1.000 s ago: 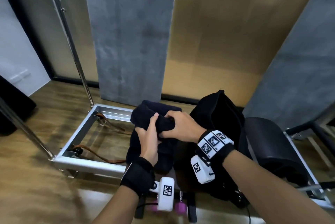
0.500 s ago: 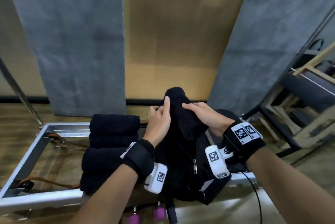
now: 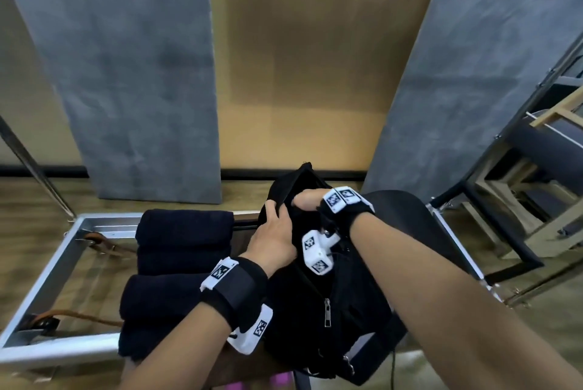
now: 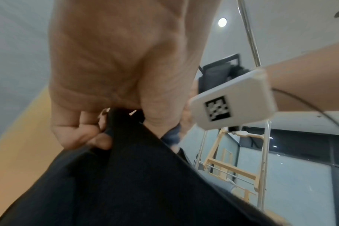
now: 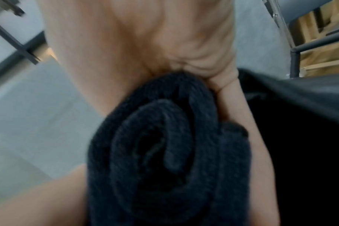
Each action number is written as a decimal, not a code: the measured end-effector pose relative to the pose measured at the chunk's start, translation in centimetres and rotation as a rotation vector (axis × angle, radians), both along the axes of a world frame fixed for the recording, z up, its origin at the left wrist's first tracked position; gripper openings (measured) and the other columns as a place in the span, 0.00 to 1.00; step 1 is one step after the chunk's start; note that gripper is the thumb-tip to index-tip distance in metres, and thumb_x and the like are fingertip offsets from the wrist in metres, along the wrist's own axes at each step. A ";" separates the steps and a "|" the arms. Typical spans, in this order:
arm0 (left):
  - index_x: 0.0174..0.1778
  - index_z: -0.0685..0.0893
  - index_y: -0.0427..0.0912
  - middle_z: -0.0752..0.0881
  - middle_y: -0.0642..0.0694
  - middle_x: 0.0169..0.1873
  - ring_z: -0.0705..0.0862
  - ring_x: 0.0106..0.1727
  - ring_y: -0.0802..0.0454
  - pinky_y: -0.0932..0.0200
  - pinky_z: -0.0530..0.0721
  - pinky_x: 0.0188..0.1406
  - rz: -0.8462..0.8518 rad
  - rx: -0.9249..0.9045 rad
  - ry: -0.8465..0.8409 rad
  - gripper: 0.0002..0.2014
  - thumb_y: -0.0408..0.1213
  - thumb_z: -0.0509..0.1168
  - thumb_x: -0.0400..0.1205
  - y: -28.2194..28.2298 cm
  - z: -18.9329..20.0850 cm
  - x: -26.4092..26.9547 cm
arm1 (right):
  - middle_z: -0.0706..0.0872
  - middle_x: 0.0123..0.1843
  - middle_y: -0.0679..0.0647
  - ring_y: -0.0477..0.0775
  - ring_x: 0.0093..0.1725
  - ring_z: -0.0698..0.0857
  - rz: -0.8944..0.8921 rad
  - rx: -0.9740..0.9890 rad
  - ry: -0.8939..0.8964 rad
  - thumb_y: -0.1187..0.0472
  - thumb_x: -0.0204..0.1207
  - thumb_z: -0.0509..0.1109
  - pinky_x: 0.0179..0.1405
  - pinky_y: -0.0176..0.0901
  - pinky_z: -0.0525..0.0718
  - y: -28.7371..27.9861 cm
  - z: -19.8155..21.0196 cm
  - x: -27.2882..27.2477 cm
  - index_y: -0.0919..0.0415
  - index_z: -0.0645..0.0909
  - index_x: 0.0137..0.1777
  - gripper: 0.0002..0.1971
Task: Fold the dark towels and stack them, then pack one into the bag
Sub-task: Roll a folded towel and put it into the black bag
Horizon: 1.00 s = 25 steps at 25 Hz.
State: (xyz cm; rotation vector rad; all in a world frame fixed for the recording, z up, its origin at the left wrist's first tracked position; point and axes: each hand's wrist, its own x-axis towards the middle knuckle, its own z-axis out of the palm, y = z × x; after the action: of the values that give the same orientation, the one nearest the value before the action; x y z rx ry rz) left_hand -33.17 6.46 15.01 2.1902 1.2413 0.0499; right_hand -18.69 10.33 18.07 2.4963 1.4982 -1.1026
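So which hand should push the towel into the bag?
Probably the right hand: it already grips the rolled towel at the bag mouth, while the left hand holds the opening.

Black bag (image 3: 328,320), navy folded towels (image 3: 176,251), a silver frame (image 3: 47,273), black wrist straps (image 3: 235,290) with checkered white tags.

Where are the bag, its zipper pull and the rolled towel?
bag (image 3: 356,320): head view, front panel.
zipper pull (image 3: 327,315): head view, metal tab.
rolled towel (image 5: 164,152): right wrist view, spiral end.
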 end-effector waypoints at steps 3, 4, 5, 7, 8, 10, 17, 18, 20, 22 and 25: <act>0.83 0.60 0.44 0.56 0.42 0.76 0.83 0.43 0.36 0.45 0.82 0.44 0.006 -0.021 -0.016 0.35 0.33 0.69 0.83 0.5 0.2 -0.9 | 0.79 0.81 0.61 0.63 0.79 0.78 0.051 -0.029 -0.075 0.55 0.92 0.58 0.81 0.54 0.72 2.3 -3.8 0.7 0.63 0.74 0.82 0.23; 0.86 0.57 0.45 0.55 0.42 0.77 0.82 0.42 0.39 0.48 0.80 0.40 0.014 -0.027 -0.003 0.38 0.30 0.68 0.82 0.7 0.2 -1.2 | 0.78 0.81 0.63 0.64 0.79 0.78 0.076 -0.037 -0.090 0.55 0.92 0.59 0.81 0.57 0.73 2.7 -5.1 1.0 0.64 0.74 0.82 0.23; 0.88 0.55 0.47 0.54 0.43 0.78 0.82 0.41 0.41 0.51 0.79 0.38 0.022 -0.040 0.009 0.41 0.26 0.66 0.81 0.9 0.1 -1.5 | 0.78 0.81 0.64 0.66 0.79 0.78 0.111 -0.057 -0.104 0.55 0.92 0.60 0.81 0.59 0.74 3.1 -6.2 1.3 0.65 0.75 0.82 0.23; 0.87 0.55 0.52 0.54 0.46 0.78 0.83 0.42 0.43 0.53 0.80 0.34 0.040 -0.074 0.005 0.43 0.21 0.64 0.78 1.2 0.0 -2.0 | 0.79 0.79 0.64 0.68 0.77 0.79 0.184 -0.082 -0.132 0.51 0.92 0.60 0.79 0.61 0.76 2.9 -7.5 1.5 0.62 0.75 0.83 0.24; 0.85 0.56 0.53 0.54 0.48 0.78 0.83 0.42 0.44 0.55 0.79 0.32 0.050 -0.088 -0.003 0.43 0.20 0.63 0.78 1.4 -0.1 -2.2 | 0.79 0.79 0.65 0.68 0.77 0.79 0.214 -0.100 -0.143 0.51 0.92 0.60 0.79 0.61 0.76 2.5 -8.0 1.4 0.61 0.74 0.83 0.24; 0.84 0.58 0.55 0.54 0.50 0.78 0.83 0.41 0.43 0.55 0.78 0.30 0.065 -0.096 -0.014 0.42 0.19 0.63 0.77 1.5 -0.3 -2.3 | 0.78 0.80 0.67 0.68 0.78 0.78 0.223 -0.109 -0.110 0.56 0.92 0.60 0.78 0.57 0.76 1.8 -9.3 1.4 0.64 0.73 0.83 0.23; 0.87 0.54 0.54 0.53 0.49 0.81 0.84 0.38 0.44 0.53 0.80 0.32 0.099 -0.087 -0.007 0.45 0.21 0.63 0.77 1.3 -1.2 -1.7 | 0.85 0.73 0.59 0.62 0.63 0.87 0.283 0.033 -0.119 0.51 0.92 0.61 0.54 0.48 0.84 1.2 -11.0 2.0 0.58 0.78 0.80 0.21; 0.87 0.54 0.54 0.53 0.49 0.81 0.84 0.37 0.44 0.54 0.79 0.32 0.096 -0.081 -0.004 0.45 0.21 0.63 0.77 1.3 -1.2 -1.7 | 0.83 0.75 0.61 0.63 0.66 0.86 0.302 0.011 -0.135 0.54 0.92 0.61 0.58 0.50 0.84 1.2 -11.6 1.9 0.60 0.76 0.80 0.20; 0.87 0.55 0.55 0.54 0.50 0.80 0.84 0.37 0.44 0.53 0.80 0.32 0.086 -0.065 0.001 0.44 0.22 0.63 0.78 1.3 -1.3 -1.8 | 0.78 0.81 0.61 0.64 0.74 0.82 0.304 -0.058 -0.136 0.59 0.92 0.59 0.64 0.48 0.80 1.0 -12.7 1.6 0.61 0.71 0.84 0.22; 0.87 0.54 0.58 0.55 0.50 0.79 0.85 0.38 0.43 0.49 0.85 0.35 0.079 -0.053 0.000 0.44 0.24 0.63 0.79 1.2 -1.5 -2.0 | 0.73 0.85 0.60 0.65 0.80 0.77 0.290 -0.095 -0.115 0.61 0.92 0.58 0.72 0.51 0.76 0.9 -12.4 1.2 0.64 0.69 0.86 0.23; 0.88 0.52 0.61 0.55 0.48 0.80 0.85 0.44 0.41 0.43 0.88 0.47 0.083 -0.027 -0.014 0.41 0.34 0.64 0.83 1.3 -2.1 -1.9 | 0.76 0.81 0.66 0.66 0.79 0.78 0.243 -0.046 -0.057 0.57 0.92 0.59 0.68 0.53 0.76 0.8 -9.7 1.2 0.63 0.70 0.85 0.24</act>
State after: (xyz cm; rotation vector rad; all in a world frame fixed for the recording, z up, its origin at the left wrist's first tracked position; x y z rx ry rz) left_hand -35.08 7.73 12.89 2.1112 1.3178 0.0817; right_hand -17.45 11.14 8.37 2.2212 1.6844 -1.0054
